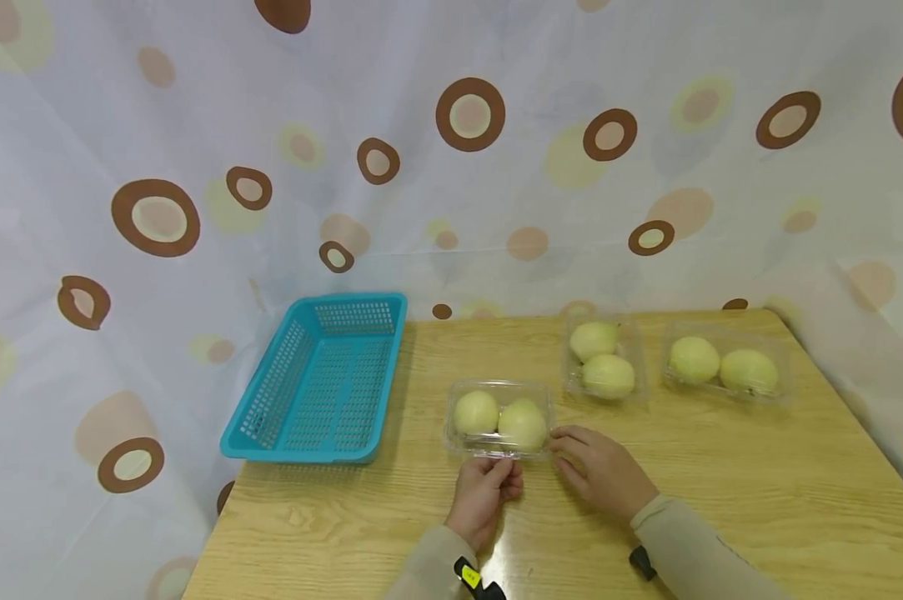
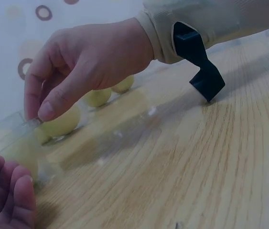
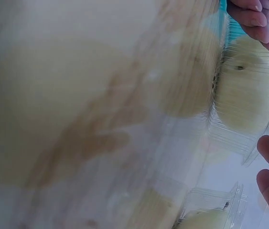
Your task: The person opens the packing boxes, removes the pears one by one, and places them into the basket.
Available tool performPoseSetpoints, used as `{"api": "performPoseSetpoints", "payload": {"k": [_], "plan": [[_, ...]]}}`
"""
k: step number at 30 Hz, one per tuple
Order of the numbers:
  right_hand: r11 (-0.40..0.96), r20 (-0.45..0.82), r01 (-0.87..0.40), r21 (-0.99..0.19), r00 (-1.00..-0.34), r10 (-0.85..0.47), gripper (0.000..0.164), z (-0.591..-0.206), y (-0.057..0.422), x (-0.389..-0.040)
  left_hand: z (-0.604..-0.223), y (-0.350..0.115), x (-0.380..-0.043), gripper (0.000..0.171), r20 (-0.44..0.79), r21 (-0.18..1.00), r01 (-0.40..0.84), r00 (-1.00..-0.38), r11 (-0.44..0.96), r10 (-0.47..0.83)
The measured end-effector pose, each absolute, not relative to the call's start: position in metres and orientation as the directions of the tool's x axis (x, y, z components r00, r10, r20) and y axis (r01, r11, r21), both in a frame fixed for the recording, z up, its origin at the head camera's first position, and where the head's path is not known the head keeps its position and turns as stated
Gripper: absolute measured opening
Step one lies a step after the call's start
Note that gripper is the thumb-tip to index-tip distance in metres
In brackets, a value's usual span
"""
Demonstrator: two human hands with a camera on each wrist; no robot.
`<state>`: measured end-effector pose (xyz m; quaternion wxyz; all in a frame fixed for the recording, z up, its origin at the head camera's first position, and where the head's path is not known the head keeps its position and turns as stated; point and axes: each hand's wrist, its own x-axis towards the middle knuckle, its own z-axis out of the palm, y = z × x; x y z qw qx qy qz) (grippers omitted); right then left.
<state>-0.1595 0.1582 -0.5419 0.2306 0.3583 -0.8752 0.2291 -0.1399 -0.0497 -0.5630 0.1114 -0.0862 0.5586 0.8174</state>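
A clear plastic clamshell box (image 1: pixel 499 385) with two pale yellow melons (image 1: pixel 523 425) lies on the wooden table in front of me. My left hand (image 1: pixel 489 497) is at its front rim, thumb and forefinger pinching the edge, the other fingers curled. At the front right corner, my right hand (image 1: pixel 604 473) grips the rim between thumb and fingertips, seen best in the left wrist view, where that hand (image 2: pixel 91 59) reaches down from above. The right wrist view shows a melon (image 3: pixel 246 90) through the ribbed plastic, with fingers of both hands along the rim.
A blue plastic basket (image 1: pixel 379 400) with nothing in it stands to the left. Two more clear boxes, each holding two melons (image 1: pixel 607 377) (image 1: pixel 749 371), lie at the back right. Behind the table hangs a white curtain (image 1: pixel 541 50) with brown circles.
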Motion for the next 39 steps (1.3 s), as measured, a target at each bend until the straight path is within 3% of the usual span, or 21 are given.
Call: {"api": "performPoseSetpoints", "payload": {"k": [10,19,32,36,39], "plan": [[0.643,0.564,-0.720,-0.261,-0.654,-0.504,0.024,-0.539,0.158,-0.162,-0.561,-0.034,-0.145,0.021,-0.285,0.897,-0.281,-0.958,-0.340,0.042],[0.627,0.570,-0.750,-0.211,-0.616,-0.545,0.018,-0.533,0.155,-0.165,-0.562,-0.025,-0.144,0.017,-0.298,0.894,-0.265,-0.954,-0.361,-0.039],[0.553,0.599,-0.832,-0.043,-0.465,-0.652,0.015,-0.526,0.157,-0.177,-0.562,-0.024,-0.146,0.017,-0.296,0.894,-0.254,-0.953,-0.370,-0.060],[0.537,0.598,-0.843,0.023,-0.420,-0.683,0.005,-0.526,0.154,-0.180,-0.562,-0.027,-0.147,0.016,-0.311,0.890,-0.274,-0.949,-0.364,-0.044],[0.529,0.593,-0.838,0.135,-0.359,-0.721,0.025,-0.526,0.150,-0.180,-0.563,-0.029,-0.148,0.015,-0.312,0.890,-0.281,-0.950,-0.359,-0.031]]}}
